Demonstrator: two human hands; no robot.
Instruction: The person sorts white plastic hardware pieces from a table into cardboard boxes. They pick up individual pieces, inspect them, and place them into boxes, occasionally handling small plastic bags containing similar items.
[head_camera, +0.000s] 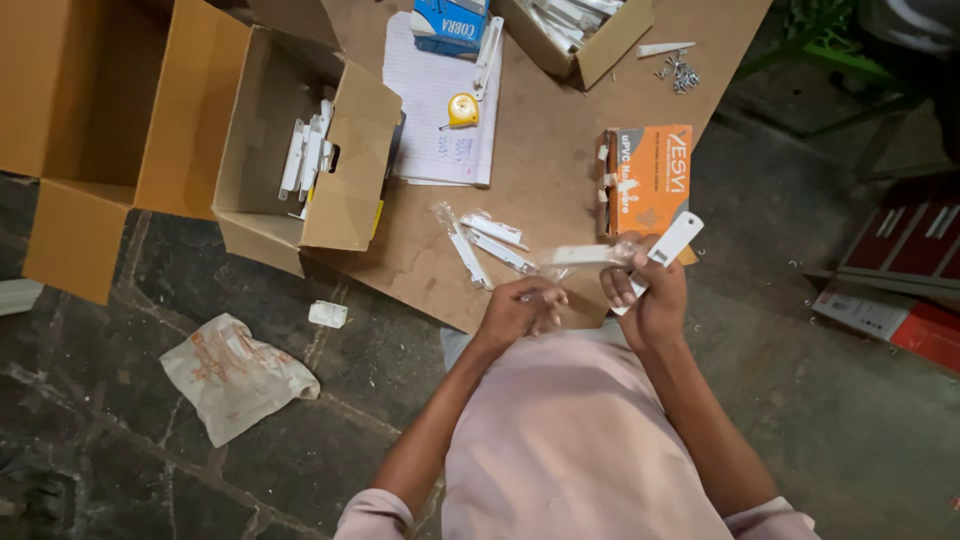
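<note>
Far left, a crumpled printed plastic bag (235, 372) lies on the dark stone floor. Beside it, an open brown cardboard carton (300, 150) holds white plastic brackets (308, 155). On the brown board worktop (560, 150): a lined paper sheet (440, 110) bearing a yellow tape measure (462, 109), then several clear-sleeved white fittings (485, 250). The left hand (520, 312) is clenched around a clear plastic sleeve (565, 262), just over the board's near edge. An orange printed box (648, 180) follows. The right hand (650, 295) grasps a flat white plastic bar (672, 245), held above the board's edge. Loose screws (680, 75) lie at the far right. Risk: the thin sleeve may tear, or the bar may slip to the floor.
</note>
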